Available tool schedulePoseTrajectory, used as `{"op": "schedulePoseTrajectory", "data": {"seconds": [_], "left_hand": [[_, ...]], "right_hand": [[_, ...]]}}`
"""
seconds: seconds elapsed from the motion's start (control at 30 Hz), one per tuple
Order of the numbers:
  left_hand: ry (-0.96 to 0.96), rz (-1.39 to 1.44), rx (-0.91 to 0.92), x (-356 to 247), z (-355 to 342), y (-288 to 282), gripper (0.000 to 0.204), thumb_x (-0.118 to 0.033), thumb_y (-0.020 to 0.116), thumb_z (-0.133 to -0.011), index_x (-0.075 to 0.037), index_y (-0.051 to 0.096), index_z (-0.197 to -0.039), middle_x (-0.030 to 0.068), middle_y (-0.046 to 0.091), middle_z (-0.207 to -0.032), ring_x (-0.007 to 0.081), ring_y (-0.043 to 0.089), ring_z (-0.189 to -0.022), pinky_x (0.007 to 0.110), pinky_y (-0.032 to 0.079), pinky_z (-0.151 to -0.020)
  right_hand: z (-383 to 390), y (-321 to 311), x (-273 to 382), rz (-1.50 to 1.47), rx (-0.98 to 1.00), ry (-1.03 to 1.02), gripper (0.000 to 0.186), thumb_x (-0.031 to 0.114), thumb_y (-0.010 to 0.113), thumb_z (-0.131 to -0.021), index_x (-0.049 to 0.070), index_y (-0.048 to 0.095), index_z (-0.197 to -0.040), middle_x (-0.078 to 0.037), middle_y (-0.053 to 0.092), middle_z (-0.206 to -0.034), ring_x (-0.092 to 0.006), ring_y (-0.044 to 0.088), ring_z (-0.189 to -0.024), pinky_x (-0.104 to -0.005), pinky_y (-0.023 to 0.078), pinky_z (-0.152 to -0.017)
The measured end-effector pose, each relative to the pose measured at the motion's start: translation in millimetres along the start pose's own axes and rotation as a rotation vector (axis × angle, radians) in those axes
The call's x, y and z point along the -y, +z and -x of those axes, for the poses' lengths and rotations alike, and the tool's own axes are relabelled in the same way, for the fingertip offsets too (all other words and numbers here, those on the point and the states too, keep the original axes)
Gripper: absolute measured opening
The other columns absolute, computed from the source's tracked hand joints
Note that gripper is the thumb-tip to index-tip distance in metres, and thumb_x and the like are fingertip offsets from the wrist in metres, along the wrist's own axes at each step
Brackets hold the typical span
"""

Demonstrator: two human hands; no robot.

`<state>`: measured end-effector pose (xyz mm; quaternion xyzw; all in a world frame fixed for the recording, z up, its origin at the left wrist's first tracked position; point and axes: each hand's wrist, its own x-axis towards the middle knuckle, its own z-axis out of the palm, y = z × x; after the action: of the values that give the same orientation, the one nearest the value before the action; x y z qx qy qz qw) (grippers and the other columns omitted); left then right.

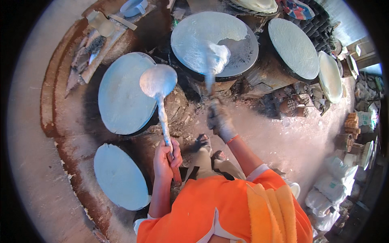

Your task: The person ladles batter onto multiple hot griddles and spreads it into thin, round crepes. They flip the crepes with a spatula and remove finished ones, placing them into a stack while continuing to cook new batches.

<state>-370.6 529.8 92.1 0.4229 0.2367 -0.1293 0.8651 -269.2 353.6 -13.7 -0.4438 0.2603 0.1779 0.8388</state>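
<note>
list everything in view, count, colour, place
griddles: four, white-coated, two left, top middle, upper right
other discs: several, pale, top, right
ladle: one, silvery, left of centre
blurred tool: one, whitish, above centre
vessel: one, bluish, top left
container: one, tan, upper left
fabric: one, red-blue, top right
briquettes: several, brown, right
bags: several, white, lower right
towel: one, orange-yellow, lower edge
top: one, orange, bottom
feet: two, sandalled, below centre
left hand: one, bare, on ladle
right hand: one, grey-gloved, on tool

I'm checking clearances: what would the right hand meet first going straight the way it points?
Ahead of the right hand, likely the middle griddle or its brown base; depth leaves unclear which comes first.
</note>
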Motion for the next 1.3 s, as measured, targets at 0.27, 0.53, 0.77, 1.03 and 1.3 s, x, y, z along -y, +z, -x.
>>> {"op": "schedulePoseTrajectory", "data": {"seconds": [0.27, 0.53, 0.77, 1.03, 1.3], "left_hand": [[-0.067, 0.083, 0.083, 1.7, -58.7, 8.7, 0.018, -0.018, 0.039, -0.077, -0.004, 0.045, -0.088, 0.0037, 0.044, -0.061, 0.0089, 0.029, -0.034, 0.024, 0.028, -0.035], [0.077, -0.022, 0.016, 18.0, -56.2, 55.4, 0.03, -0.029, 0.035, -0.091, -0.003, 0.048, -0.099, 0.0027, 0.043, -0.059, 0.006, 0.028, -0.034, 0.02, 0.026, -0.034], [0.189, -0.097, -0.159, 56.3, -36.4, 125.3, 0.031, -0.029, 0.034, -0.094, -0.001, 0.048, -0.097, 0.0025, 0.04, -0.054, 0.0052, 0.026, -0.033, 0.021, 0.025, -0.033], [0.159, -0.098, -0.11, 69.7, -47.2, 159.6, 0.018, -0.019, 0.038, -0.085, -0.004, 0.046, -0.091, 0.0028, 0.04, -0.053, 0.0067, 0.026, -0.033, 0.021, 0.025, -0.032], [0.079, -0.124, -0.076, 82.4, -71.3, 182.7, 0.02, -0.019, 0.039, -0.082, -0.003, 0.045, -0.091, 0.0049, 0.041, -0.053, 0.0078, 0.026, -0.033, 0.022, 0.024, -0.032]], "right_hand": [[26.3, -88.2, 16.6, 0.168, -0.106, 0.093, 0.032, 0.035, 0.046, -0.09, 0.024, 0.045, -0.12, 0.003, 0.04, -0.055, -0.0094, 0.033, -0.035, -0.0244, 0.029, -0.029], [-10.6, -98.8, 60.7, 0.208, -0.131, 0.092, 0.031, 0.039, 0.044, -0.09, 0.019, 0.049, -0.114, 0.0, 0.043, -0.056, -0.0107, 0.04, -0.04, -0.0276, 0.033, -0.032], [-31.6, -181.0, 71.2, 0.444, 0.18, 0.003, 0.028, 0.024, 0.047, -0.092, 0.012, 0.051, -0.117, 0.008, 0.042, -0.059, -0.0017, 0.036, -0.046, -0.0184, 0.03, -0.04], [-57.3, -198.8, 162.0, 0.828, 0.182, -0.007, 0.04, 0.042, 0.045, -0.089, 0.006, 0.049, -0.072, -0.002, 0.047, -0.05, -0.0115, 0.047, -0.035, -0.0252, 0.033, -0.029], [-65.5, -232.6, 201.0, 0.956, 0.157, -0.112, 0.028, 0.033, 0.045, -0.09, 0.006, 0.053, -0.086, -0.002, 0.046, -0.051, -0.0097, 0.046, -0.042, -0.0288, 0.037, -0.034]]}}
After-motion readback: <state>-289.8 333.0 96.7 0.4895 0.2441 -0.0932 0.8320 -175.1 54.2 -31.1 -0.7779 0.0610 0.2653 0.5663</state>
